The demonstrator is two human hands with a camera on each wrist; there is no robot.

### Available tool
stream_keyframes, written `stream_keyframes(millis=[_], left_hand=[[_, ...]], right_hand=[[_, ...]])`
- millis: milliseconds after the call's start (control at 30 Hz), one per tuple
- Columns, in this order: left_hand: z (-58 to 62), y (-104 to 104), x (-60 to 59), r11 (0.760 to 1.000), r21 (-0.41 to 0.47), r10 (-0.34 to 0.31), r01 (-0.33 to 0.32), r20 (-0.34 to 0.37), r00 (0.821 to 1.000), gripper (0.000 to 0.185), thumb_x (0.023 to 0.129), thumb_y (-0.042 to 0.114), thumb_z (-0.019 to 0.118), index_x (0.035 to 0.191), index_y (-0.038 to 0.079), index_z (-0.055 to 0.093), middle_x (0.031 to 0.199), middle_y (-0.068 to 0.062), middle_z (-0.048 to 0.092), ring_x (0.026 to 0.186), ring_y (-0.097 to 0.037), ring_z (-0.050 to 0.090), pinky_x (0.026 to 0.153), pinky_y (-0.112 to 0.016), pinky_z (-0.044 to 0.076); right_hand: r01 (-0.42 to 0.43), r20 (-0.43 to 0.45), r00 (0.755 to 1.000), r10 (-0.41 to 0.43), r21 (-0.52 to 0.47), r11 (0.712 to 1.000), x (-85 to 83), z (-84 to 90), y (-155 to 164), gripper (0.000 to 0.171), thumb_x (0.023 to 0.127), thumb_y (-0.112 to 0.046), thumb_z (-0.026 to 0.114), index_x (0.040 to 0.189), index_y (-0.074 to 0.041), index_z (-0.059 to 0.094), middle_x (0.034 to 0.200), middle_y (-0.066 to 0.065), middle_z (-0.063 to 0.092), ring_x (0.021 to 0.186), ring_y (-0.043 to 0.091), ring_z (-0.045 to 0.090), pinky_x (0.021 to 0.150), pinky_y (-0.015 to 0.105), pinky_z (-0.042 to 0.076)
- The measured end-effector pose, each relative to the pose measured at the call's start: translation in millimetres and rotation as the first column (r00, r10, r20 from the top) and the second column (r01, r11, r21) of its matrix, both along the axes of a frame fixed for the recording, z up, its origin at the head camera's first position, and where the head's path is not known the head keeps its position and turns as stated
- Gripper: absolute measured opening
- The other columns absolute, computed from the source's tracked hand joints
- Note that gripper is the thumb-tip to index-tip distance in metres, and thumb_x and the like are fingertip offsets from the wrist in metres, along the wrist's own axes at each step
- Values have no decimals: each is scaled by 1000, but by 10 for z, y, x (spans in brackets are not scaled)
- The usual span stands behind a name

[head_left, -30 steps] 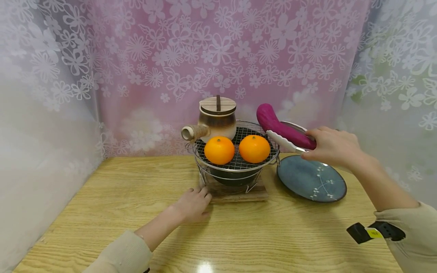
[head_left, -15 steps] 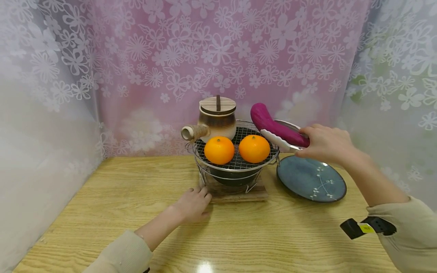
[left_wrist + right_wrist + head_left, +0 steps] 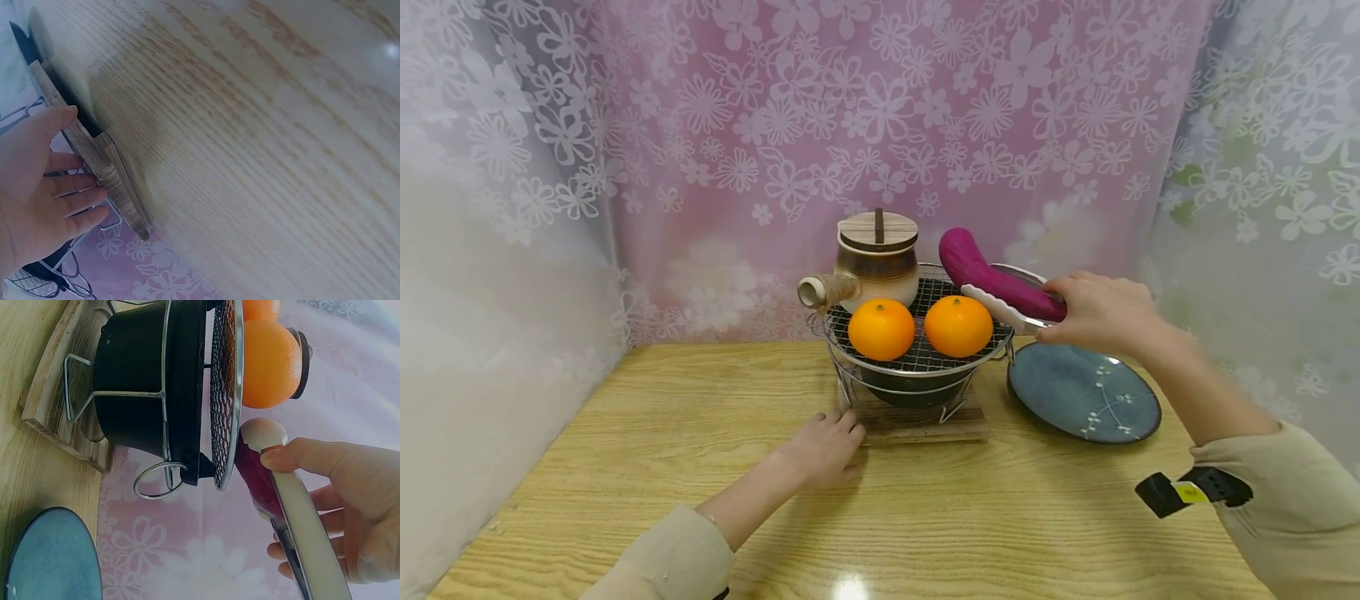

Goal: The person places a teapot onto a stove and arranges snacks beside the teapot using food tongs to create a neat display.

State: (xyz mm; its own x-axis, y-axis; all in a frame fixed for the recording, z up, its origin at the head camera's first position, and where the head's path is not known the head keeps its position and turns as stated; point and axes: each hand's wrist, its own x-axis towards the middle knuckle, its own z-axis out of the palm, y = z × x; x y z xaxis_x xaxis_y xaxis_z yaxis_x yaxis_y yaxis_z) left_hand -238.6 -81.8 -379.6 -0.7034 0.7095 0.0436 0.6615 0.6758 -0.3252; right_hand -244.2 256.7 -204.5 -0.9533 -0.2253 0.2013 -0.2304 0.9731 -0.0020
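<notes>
In the head view my right hand (image 3: 1097, 310) holds tongs (image 3: 992, 304) with pale scalloped tips and metal arms. Clamped between the tips is a long, curved magenta vegetable (image 3: 996, 275), like a sweet potato or eggplant. It is held at a tilt over the right side of a round wire-mesh grill (image 3: 917, 364). In the right wrist view, thumb and fingers press the tongs (image 3: 306, 525) from both sides, and the vegetable (image 3: 259, 472) is close to the mesh rim. My left hand (image 3: 825, 450), fingers fairly straight, touches the front left corner of the wooden board (image 3: 917, 429) under the grill.
Two oranges (image 3: 882, 331) sit at the front of the mesh. Behind them stands a brown-and-cream teapot (image 3: 880, 271) with a wooden lid and a side handle pointing left. A blue plate (image 3: 1075, 396) with a blossom pattern lies right of the grill. Floral curtains (image 3: 880, 108) hang behind.
My right hand has moved left with the tongs and the magenta vegetable, bringing it further over the grill. The left hand has stayed at the board.
</notes>
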Motion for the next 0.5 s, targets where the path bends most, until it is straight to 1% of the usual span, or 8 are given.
stream_keyframes(millis=[167,300,500], left_hand=[[6,0,6,1000,-1,1,-1,4,1000,44,86,46,59,107,8,56,110,-10,52,100,-26,52,78,-36,46],[10,2,7,1000,-7,3,-3,7,1000,45,86,47,58,109,8,56,113,-11,52,103,-27,52,79,-37,46],[15,4,8,1000,-14,3,-2,3,1000,46,86,47,58,110,8,56,114,-11,52,103,-26,52,80,-37,46]], right_hand=[[-17,12,1000,17,2,1000,-34,-8,-41,46,73,-42,68,108,-13,61,89,3,57,73,21,49,56,37,34],[-23,14,1000,23,-7,1000,-45,-11,-77,48,72,-45,70,107,-14,61,89,2,57,73,20,49,57,38,33],[-23,22,999,23,-7,1000,-66,7,-126,47,73,-43,69,109,-14,60,89,2,57,73,21,49,56,38,33]])
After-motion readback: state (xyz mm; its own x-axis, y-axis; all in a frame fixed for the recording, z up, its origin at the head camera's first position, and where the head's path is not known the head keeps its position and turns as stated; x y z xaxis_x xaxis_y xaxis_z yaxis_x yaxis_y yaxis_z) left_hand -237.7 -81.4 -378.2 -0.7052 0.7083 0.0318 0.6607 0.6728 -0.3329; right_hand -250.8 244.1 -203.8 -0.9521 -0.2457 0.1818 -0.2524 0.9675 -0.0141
